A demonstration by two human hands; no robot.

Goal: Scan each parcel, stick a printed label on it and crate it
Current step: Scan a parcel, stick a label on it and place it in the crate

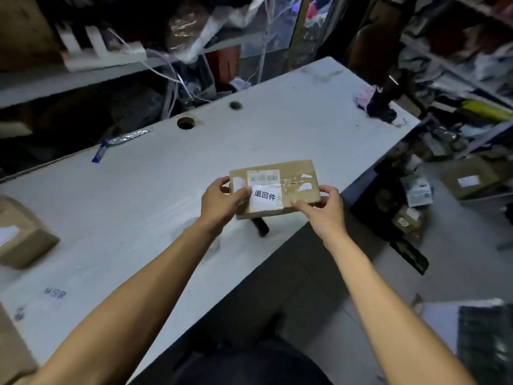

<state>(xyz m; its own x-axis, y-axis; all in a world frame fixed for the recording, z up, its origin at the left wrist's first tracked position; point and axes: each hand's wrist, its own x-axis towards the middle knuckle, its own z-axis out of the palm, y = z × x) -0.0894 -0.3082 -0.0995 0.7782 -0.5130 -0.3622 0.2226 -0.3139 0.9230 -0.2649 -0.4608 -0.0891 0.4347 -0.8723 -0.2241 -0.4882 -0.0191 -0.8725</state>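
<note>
A small flat cardboard parcel [294, 173] is held above the near edge of the white table [155, 190]. It carries a barcode sticker and a white printed label [265, 197] with black characters. My left hand [222, 200] grips the parcel's left end, thumb resting on the label's left edge. My right hand [323, 208] holds the parcel's right front corner. A black object [261, 226], possibly a scanner handle, lies on the table just under the parcel, mostly hidden.
Another brown parcel [23, 237] sits at the table's left edge. Two round cable holes [186, 123] pierce the tabletop. Cloth bits [374, 102] lie at the far right corner. Boxes and packets [469, 179] crowd the floor on the right. Shelves stand behind.
</note>
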